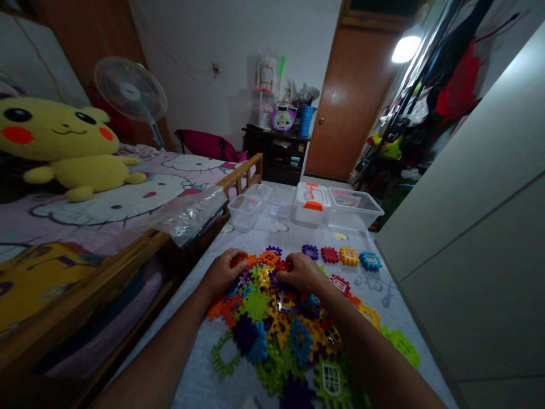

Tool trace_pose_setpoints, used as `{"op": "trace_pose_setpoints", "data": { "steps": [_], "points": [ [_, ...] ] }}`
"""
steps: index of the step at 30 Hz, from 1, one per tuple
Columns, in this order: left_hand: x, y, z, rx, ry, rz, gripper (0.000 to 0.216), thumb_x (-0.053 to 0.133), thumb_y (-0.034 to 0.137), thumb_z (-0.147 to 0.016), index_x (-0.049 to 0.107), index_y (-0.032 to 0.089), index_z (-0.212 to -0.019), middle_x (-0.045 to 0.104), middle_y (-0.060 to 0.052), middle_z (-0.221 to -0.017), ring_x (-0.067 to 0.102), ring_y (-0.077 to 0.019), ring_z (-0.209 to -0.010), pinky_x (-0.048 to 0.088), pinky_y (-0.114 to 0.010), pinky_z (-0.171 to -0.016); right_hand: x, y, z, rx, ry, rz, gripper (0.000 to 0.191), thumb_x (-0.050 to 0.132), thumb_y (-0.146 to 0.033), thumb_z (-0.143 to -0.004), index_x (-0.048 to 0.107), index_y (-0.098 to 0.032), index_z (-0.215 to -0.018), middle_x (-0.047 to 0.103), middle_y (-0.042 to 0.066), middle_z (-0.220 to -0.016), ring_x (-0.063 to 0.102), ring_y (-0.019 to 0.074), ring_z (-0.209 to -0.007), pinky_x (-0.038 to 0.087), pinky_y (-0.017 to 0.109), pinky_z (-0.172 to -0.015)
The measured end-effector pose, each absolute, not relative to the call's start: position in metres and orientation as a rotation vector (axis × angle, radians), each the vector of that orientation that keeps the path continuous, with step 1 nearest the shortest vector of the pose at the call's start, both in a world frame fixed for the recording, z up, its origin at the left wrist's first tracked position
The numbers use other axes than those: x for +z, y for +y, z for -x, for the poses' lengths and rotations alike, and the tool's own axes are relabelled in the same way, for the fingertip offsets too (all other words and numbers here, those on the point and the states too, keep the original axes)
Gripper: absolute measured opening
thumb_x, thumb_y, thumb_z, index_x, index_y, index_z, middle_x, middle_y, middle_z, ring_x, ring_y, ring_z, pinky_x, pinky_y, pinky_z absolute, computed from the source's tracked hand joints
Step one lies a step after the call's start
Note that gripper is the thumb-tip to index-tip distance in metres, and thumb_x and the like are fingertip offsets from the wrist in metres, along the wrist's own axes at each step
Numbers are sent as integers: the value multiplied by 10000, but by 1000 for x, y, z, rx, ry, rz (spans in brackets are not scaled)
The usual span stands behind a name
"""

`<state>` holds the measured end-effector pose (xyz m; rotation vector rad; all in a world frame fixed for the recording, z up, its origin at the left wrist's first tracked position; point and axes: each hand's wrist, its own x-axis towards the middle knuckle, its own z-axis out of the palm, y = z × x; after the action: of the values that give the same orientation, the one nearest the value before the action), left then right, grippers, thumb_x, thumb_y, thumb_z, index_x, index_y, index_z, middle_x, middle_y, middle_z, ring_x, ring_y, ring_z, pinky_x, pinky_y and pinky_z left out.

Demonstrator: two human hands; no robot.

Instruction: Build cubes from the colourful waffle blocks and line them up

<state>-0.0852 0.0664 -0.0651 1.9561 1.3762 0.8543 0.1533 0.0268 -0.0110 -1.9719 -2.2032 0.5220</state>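
Note:
A pile of colourful plastic building tiles with toothed edges (255, 305) covers the middle of the table. My left hand (224, 274) rests at the pile's far left edge, thumb and fingers apart beside an orange tile (252, 261). At the far side of the pile, my right hand (303, 274) is curled, its fingertips at a red tile (281, 266) that they partly hide. Beyond it stands a row of separate tiles: purple (310, 251), red (330, 255), yellow (349, 256) and blue (370, 261).
Clear plastic bins (355, 209) and a lidded box with orange latches (313, 207) line the table's far end. Left of it is a bed with a wooden rail (157, 247) and a yellow plush toy (85, 150). A white cabinet (477, 227) borders the right side.

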Motion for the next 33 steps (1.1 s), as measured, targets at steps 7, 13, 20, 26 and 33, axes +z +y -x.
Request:
{"op": "trace_pose_setpoints", "data": {
  "steps": [7, 13, 20, 26, 33],
  "points": [
    [-71, 70, 85, 872, 1357, -1945, 345, 575, 454, -763, 671, 184, -955, 696, -78, -1017, 635, -242, -957, 490, -372, -899, -16, 28, -155, 608, -2136, 1950, 371, 675, -417, -680, 658, -157, -944, 665, 57, -858, 572, 166, -723, 345, 248, -585],
    [-68, 69, 85, 850, 1359, -1936, 368, 576, 487, -757, 673, 184, -943, 700, -83, -1014, 641, -248, -947, 493, -373, -889, -10, 24, -168, 621, -2124, 1887, 383, 686, -358, -666, 653, -161, -992, 636, 57, -925, 565, 175, -793, 406, 259, -675],
    [-69, 69, 86, 840, 1371, -1940, 393, 570, 503, -743, 670, 190, -958, 702, -81, -1025, 639, -254, -959, 482, -385, -910, -4, 40, -250, 223, -2142, 1935, 491, 653, -243, -692, 586, -184, -1174, 589, 95, -1120, 525, 234, -1028, 391, 311, -858],
    [-66, 68, 85, 844, 1368, -1913, 406, 576, 520, -735, 669, 189, -951, 704, -75, -998, 648, -253, -934, 502, -368, -870, -18, 58, -295, 190, -2218, 2095, 482, 672, -290, -681, 605, -213, -1152, 604, 87, -1117, 510, 260, -1043, 356, 329, -852],
    [-65, 68, 85, 850, 1394, -1928, 412, 583, 523, -723, 677, 184, -937, 708, -81, -996, 647, -255, -930, 492, -373, -885, -33, 62, -297, 202, -2307, 2142, 572, 656, -269, -670, 578, -227, -1235, 574, 108, -1219, 481, 307, -1125, 340, 378, -890]
  ]
}}
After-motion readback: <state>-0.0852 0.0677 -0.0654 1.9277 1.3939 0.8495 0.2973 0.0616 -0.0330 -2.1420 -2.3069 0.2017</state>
